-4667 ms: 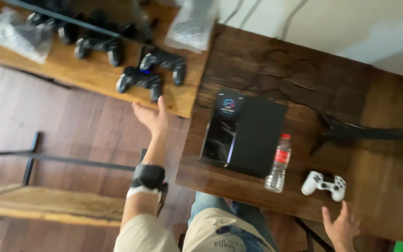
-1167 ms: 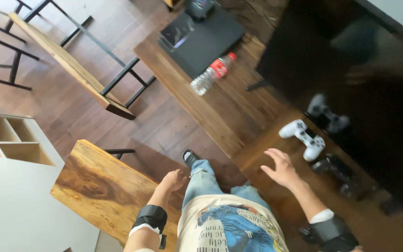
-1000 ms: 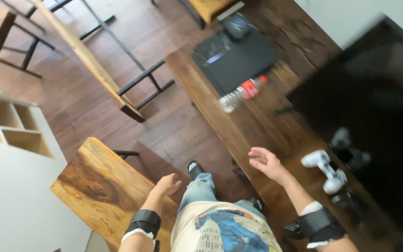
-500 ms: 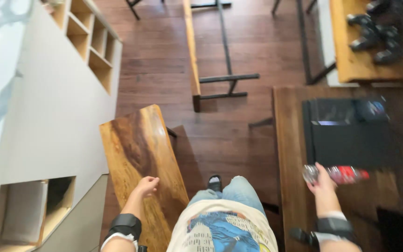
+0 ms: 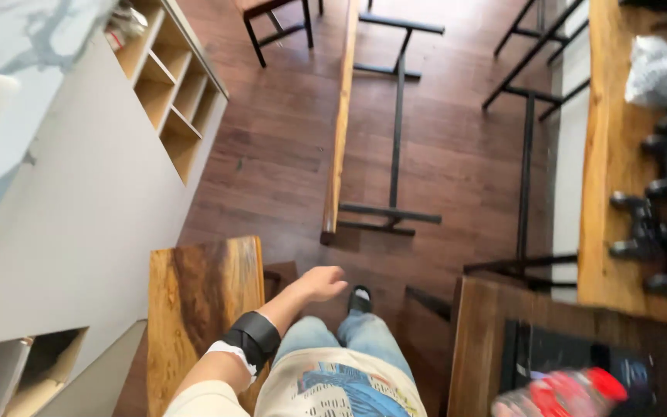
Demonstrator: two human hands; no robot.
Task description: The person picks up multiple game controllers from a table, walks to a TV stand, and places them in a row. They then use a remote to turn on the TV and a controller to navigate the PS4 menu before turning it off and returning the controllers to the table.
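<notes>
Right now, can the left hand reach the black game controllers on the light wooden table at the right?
Probably not. The left hand hovers near the person's knee, and open floor and a dark table separate it from the black game controllers, far off across the view.

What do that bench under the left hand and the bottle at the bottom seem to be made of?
The bench looks like solid wood with a glossy varnish: bold grain, uneven edge. The bottle seems clear plastic with a red label and cap, though blurred. The left hand hangs beside the bench.
</notes>
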